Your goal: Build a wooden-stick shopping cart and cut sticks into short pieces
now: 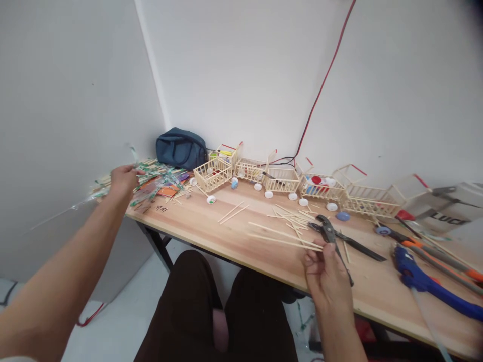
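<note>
Two thin wooden sticks (279, 241) are pinched between the thumb and fingers of my right hand (328, 271), pointing left over the table. Beneath and beside that hand lie black-handled pliers (327, 230) and a scatter of short cut sticks (292, 217). At the far left my left hand (124, 180) is closed on a clear plastic wrapper (133, 153) with green print, partly blurred. Around it is a heap of green-printed wrappers and sticks (160, 181). Two loose sticks (233, 213) lie mid-table.
Several small stick-built carts (283, 180) with white wheels line the wall. A blue pouch (181, 148) stands at the back left. On the right are a blue glue gun (418, 274), orange-handled tools (433, 254) and a LUCA bag (449, 216). A red cable (324, 78) runs down the wall.
</note>
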A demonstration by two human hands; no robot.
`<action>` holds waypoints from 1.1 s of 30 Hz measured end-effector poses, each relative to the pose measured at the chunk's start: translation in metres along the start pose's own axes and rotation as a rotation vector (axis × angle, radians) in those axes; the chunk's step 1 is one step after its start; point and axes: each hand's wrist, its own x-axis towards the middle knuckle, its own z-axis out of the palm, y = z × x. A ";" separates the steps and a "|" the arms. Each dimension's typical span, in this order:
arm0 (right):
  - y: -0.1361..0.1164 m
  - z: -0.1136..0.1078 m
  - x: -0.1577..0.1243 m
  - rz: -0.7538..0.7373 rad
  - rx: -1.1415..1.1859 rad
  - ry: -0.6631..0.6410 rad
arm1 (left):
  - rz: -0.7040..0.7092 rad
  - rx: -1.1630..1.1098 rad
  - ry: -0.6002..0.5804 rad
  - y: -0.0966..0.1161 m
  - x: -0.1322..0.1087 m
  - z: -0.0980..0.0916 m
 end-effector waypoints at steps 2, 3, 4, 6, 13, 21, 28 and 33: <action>0.000 0.000 -0.001 -0.006 -0.015 -0.004 | 0.039 0.165 0.035 0.000 0.005 0.007; 0.000 0.000 -0.001 -0.002 -0.010 -0.002 | 0.065 0.237 0.049 0.001 0.005 0.009; 0.000 0.001 -0.002 0.006 0.000 0.000 | 0.101 0.299 0.052 0.002 0.003 0.012; -0.001 0.003 -0.002 0.012 0.008 0.005 | 0.204 0.391 0.054 0.007 -0.007 0.016; 0.004 0.006 -0.014 -0.061 -0.046 0.048 | 0.376 0.337 -0.184 0.009 -0.125 0.044; 0.022 0.016 -0.069 0.061 -0.082 -0.030 | -0.420 -0.682 -0.727 -0.005 -0.276 0.114; 0.031 0.000 -0.095 0.258 -0.249 -0.147 | -0.462 -0.819 -0.685 0.001 -0.268 0.128; 0.027 -0.012 -0.108 0.328 -0.479 -0.470 | -0.506 -0.803 -0.696 -0.003 -0.262 0.129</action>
